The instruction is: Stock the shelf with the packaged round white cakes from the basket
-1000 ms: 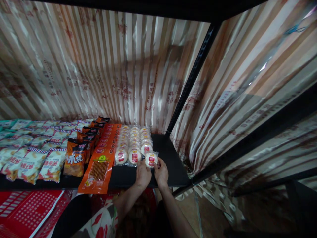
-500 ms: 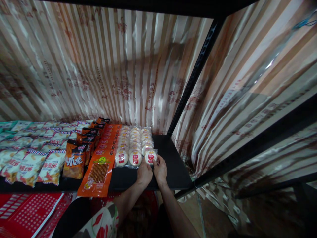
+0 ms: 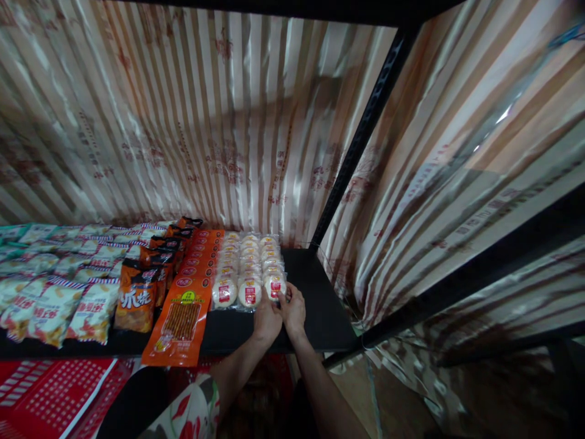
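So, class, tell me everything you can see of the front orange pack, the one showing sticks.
The pack looks like glossy orange plastic. Brown sticks show lengthwise in its middle, below a yellow-green badge; its smallest print is unreadable. It lies face up, near end slightly past the front edge of the shelf, with more orange packs behind. Left of it stands a bag; right are round packets. Neither the left hand nor the right hand touches it.
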Demonstrator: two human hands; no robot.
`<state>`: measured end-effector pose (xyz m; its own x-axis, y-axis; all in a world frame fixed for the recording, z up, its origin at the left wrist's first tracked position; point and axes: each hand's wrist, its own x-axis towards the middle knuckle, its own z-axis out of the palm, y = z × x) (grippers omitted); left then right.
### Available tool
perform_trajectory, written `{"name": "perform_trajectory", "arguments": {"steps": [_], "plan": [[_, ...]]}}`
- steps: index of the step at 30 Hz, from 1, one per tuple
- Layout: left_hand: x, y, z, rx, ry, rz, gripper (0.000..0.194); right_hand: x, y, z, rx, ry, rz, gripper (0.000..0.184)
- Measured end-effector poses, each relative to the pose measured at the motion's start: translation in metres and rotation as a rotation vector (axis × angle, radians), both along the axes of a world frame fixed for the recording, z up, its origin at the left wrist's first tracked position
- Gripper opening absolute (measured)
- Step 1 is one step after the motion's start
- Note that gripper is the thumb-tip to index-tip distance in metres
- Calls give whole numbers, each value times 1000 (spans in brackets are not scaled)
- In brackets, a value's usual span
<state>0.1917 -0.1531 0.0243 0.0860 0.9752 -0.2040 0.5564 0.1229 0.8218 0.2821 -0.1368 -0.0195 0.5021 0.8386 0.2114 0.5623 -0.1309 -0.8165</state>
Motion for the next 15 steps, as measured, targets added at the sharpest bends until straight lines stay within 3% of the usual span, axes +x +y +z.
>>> {"name": "perform_trajectory", "arguments": {"steps": [6, 10, 15], "plan": [[0, -7, 7, 74, -5, 8, 61, -1, -2, -2, 6, -37, 12, 41], [0, -8, 14, 27, 69, -32, 51, -1, -2, -2, 4, -129, 11, 41], [2, -8, 7, 42, 81, -50, 52, 0, -5, -1, -9, -178, 36, 42]]}}
